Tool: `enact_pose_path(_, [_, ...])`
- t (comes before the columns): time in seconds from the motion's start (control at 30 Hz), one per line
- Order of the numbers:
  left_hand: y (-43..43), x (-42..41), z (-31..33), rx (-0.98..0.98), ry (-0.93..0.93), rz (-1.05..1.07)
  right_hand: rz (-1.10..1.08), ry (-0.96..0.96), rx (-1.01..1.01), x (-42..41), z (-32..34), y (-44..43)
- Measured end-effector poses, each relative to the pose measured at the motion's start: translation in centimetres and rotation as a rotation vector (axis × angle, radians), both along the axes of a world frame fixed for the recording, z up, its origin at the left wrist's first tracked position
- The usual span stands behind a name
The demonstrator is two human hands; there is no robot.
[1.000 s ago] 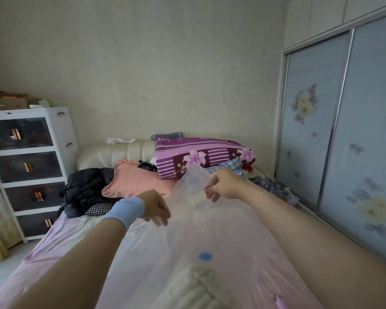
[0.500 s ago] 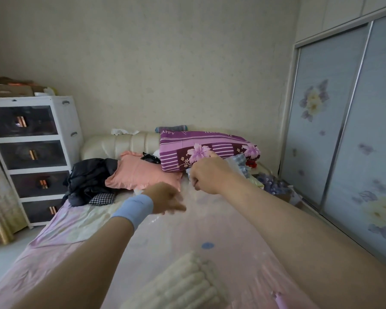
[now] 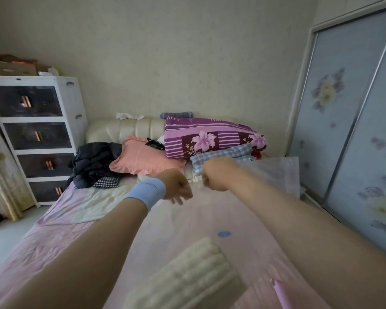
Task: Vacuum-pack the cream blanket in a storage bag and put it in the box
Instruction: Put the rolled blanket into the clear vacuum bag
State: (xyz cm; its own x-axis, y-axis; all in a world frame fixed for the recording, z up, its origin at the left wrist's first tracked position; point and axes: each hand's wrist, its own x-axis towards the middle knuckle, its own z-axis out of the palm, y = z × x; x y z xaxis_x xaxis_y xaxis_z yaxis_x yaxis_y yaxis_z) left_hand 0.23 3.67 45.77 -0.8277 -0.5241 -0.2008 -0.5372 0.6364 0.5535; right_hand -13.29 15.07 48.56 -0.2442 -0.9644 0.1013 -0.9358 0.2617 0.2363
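Observation:
The folded cream blanket [image 3: 187,277] lies inside the clear storage bag [image 3: 210,219], at the bag's near end on the pink bed. A round blue valve [image 3: 224,234] shows on the bag just beyond the blanket. The bag is spread flat away from me, and its far end bunches up to the right. My left hand [image 3: 176,186], with a blue wristband, pinches the bag's far edge with its fingers curled down. My right hand [image 3: 216,175] grips the same edge in a fist, close beside the left. No box is in view.
A salmon pillow [image 3: 143,159], dark clothes [image 3: 94,161], a purple floral quilt [image 3: 210,137] and a checked cloth [image 3: 221,155] pile up at the headboard. A white drawer unit [image 3: 36,134] stands left. Sliding wardrobe doors [image 3: 354,130] run along the right. A pink stick [image 3: 280,294] lies near my right forearm.
Both hands held the bag's open end raised, then lowered and stretched it forward. The bag now lies flat on the bed, and my hands are closer together.

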Motion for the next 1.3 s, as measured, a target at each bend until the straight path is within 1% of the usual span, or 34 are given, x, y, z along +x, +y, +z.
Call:
enact_pose_path(0.03, [-0.4, 0.5, -0.7, -0.025, -0.072, -0.033, -0.025, -0.061, 0.031, -0.7, 0.0, 0.4])
enact_pose_path(0.1, [-1.2, 1.8, -3.0, -0.122, -0.298, -0.064, -0.094, -0.164, 0.050, -2.0, -0.5, 1.2])
enact_pose_path(0.13, [-1.6, 2.4, -4.4, -0.096, -0.354, -0.032, -0.116, -0.188, 0.037, -2.5, -0.9, 1.3])
enact_pose_path(0.2, [-2.0, 3.3, -6.6, 0.096, -0.335, 0.052, -0.115, -0.181, 0.011, -3.1, -1.9, 1.3])
enact_pose_path(0.23, [-2.1, 3.5, -7.1, 0.138, -0.305, 0.075, -0.100, -0.158, 0.012, -3.3, -2.4, 1.1])
enact_pose_path(0.37, [-3.4, 1.7, -7.8, -0.029, -0.251, 0.114, -0.060, -0.043, 0.010, -4.8, -5.0, 0.3])
enact_pose_path(0.53, [-6.4, -2.4, -7.4, -0.341, -0.287, 0.087, -0.092, -0.100, -0.050, -8.0, -6.2, -0.9])
enact_pose_path(0.6, [-7.8, -3.7, -7.5, -0.463, -0.299, 0.100, -0.090, -0.089, -0.103, -8.7, -6.9, -1.7])
enact_pose_path(0.7, [-9.2, -4.7, -7.4, -0.635, -0.274, 0.176, -0.076, 0.029, -0.251, -9.6, -8.6, -3.1])
enact_pose_path(0.77, [-9.5, -4.3, -7.3, -0.699, -0.261, 0.201, -0.051, 0.046, -0.341, -9.8, -9.3, -3.3])
enact_pose_path(0.8, [-9.4, -4.0, -7.4, -0.711, -0.265, 0.170, -0.031, 0.039, -0.357, -9.9, -9.8, -3.0])
enact_pose_path(0.87, [-8.3, -3.1, -8.1, -0.647, -0.300, 0.069, -0.004, 0.020, -0.314, -9.6, -11.1, -1.6])
enact_pose_path(0.93, [-6.5, -2.2, -9.8, -0.496, -0.345, 0.010, -0.012, -0.017, -0.193, -8.7, -13.4, 0.4])
enact_pose_path(1.0, [-4.2, -1.6, -12.2, -0.361, -0.376, -0.021, -0.050, -0.120, -0.135, -8.1, -16.1, 2.3])
enact_pose_path(1.03, [-2.9, -1.6, -13.7, -0.330, -0.394, -0.034, -0.081, -0.171, -0.099, -8.0, -17.5, 3.0])
enact_pose_path(1.07, [-1.8, -1.5, -15.6, -0.307, -0.423, -0.041, -0.119, -0.226, -0.022, -8.1, -19.2, 3.6])
enact_pose_path(1.13, [0.5, -1.1, -19.9, -0.213, -0.510, -0.039, -0.171, -0.307, 0.235, -7.9, -22.7, 5.1])
enact_pose_path(1.17, [1.3, -0.7, -21.9, -0.105, -0.536, -0.034, -0.186, -0.345, 0.353, -7.4, -24.0, 5.9])
enact_pose_path(1.23, [2.8, -0.1, -25.8, 0.152, -0.542, -0.025, -0.216, -0.417, 0.528, -6.1, -26.6, 7.5])
enact_pose_path(1.3, [4.3, 0.5, -28.5, 0.337, -0.610, -0.050, -0.267, -0.466, 0.732, -4.8, -29.1, 9.1])
